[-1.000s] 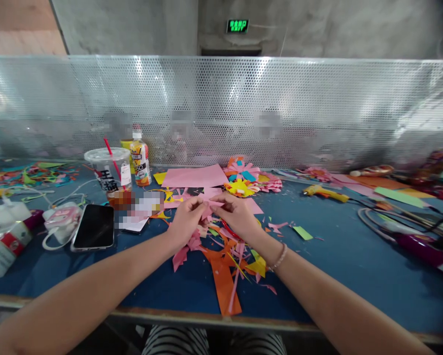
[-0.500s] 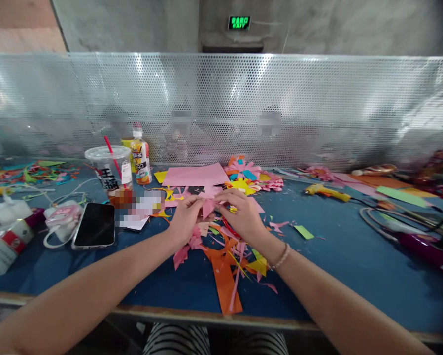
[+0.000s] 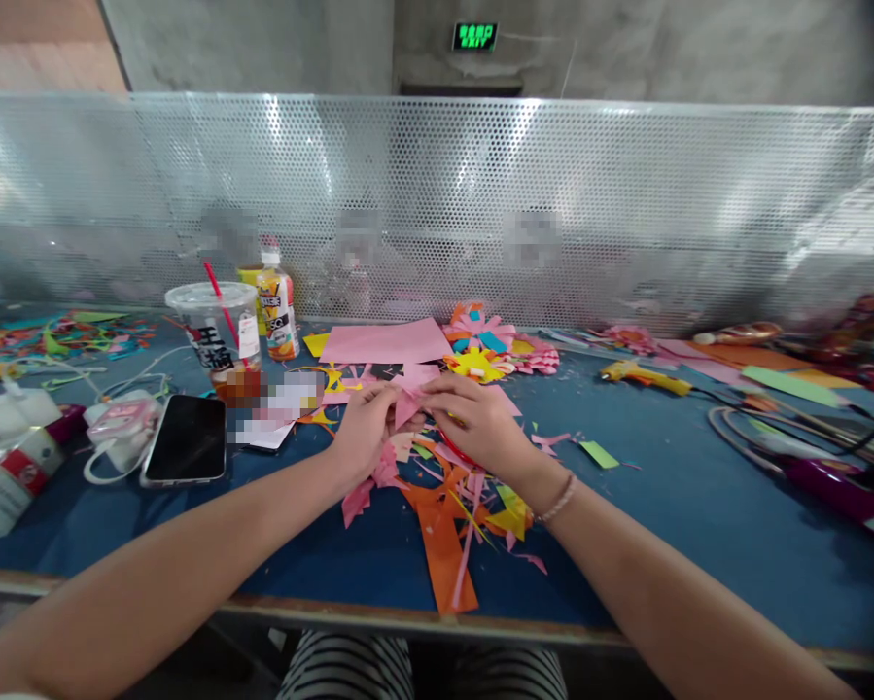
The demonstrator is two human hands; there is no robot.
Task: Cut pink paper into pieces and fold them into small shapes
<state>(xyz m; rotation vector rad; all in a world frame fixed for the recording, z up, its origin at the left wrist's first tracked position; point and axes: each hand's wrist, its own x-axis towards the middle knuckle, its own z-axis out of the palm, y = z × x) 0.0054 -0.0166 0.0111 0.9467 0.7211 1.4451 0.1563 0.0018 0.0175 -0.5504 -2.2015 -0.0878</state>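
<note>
Pinching a small pink paper piece between them, left hand and right hand have fingers closed on its opposite edges. It sits raised above paper scraps on the blue bench.

A small pink paper piece, folded to a point, sits pinched between both hands at frame centre.

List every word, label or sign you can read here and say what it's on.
"EXIT": green sign on the wall, under smaller characters too blurred to read.
Large black characters on the plastic cup: not clearly readable.
Label on the drink bottle: too small to read.
Papers by the cup: blurred out.
</note>
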